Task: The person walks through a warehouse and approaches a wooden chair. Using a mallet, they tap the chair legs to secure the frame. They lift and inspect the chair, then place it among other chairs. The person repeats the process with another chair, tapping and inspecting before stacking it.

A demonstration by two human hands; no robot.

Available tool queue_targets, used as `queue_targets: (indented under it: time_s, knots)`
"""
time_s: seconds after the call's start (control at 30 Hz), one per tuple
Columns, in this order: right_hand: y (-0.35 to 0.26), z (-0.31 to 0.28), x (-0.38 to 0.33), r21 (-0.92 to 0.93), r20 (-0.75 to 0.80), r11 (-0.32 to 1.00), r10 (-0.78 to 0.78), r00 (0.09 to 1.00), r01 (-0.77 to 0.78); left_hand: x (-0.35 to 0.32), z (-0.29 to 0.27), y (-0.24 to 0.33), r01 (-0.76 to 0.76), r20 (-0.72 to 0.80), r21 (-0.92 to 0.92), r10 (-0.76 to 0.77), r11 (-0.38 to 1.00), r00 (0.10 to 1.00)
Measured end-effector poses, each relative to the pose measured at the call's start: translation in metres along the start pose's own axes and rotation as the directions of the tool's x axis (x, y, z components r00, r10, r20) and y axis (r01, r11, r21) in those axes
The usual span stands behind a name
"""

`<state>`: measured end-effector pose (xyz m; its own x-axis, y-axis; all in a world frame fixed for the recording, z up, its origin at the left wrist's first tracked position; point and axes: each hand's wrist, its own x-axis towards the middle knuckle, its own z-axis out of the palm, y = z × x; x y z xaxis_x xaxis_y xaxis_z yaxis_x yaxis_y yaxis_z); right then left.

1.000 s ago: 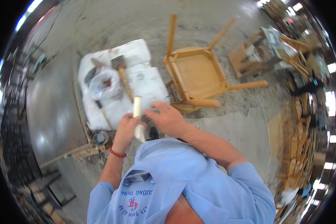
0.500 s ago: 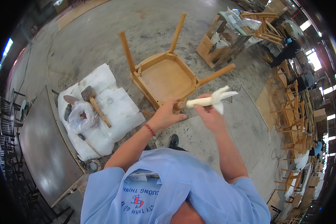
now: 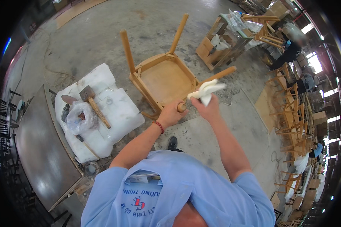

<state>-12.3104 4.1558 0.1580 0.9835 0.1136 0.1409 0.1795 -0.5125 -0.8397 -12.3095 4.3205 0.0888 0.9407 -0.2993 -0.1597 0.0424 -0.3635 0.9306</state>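
An upside-down wooden chair (image 3: 166,79) stands in front of me with its legs pointing up. My left hand (image 3: 171,114), with a red bead bracelet at the wrist, is closed round the near chair leg (image 3: 182,107), whose round end shows beside my fingers. Just right of that leg end, my right hand (image 3: 207,108) pinches a cream-white flappy piece (image 3: 207,90). Its loose ends are smeared by motion, and I cannot tell whether it is cloth or foam. A gap separates it from the leg end.
On my left, white padding (image 3: 117,109) holds a mallet (image 3: 94,106) and a plastic bag (image 3: 81,117). Beside it is a dark panel (image 3: 45,151). A small worktable (image 3: 231,38) stands far right, with a person (image 3: 290,49) beyond. Several chairs (image 3: 291,117) line the right side.
My right hand has drawn slightly left and up, and the cream-white piece has bunched and swung. My left hand stays on the leg, whose end now faces me more.
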Motion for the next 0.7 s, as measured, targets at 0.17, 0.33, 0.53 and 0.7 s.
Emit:
queue_targets:
  time_s: [0.17,0.33,0.53,0.7]
  knots:
    - [-0.009,0.010,-0.002,-0.026,0.036,0.997,-0.077,0.996,0.077,0.006,0.003,-0.021,-0.105,-0.038,-0.057,0.102,0.993,0.994]
    - [-0.012,0.016,-0.010,-0.013,0.125,0.954,-0.295,0.947,0.299,0.008,0.001,-0.027,-0.163,-0.042,-0.019,0.163,0.986,0.986]
    - [-0.012,0.009,0.003,0.086,-0.011,0.995,-0.047,0.999,0.047,0.008,-0.001,-0.033,-0.227,-0.093,-0.023,0.224,0.974,0.970]
    - [-0.011,0.012,-0.008,0.102,-0.028,0.984,-0.141,0.990,0.143,0.004,-0.006,-0.020,-0.140,-0.092,-0.018,0.138,0.990,0.986]
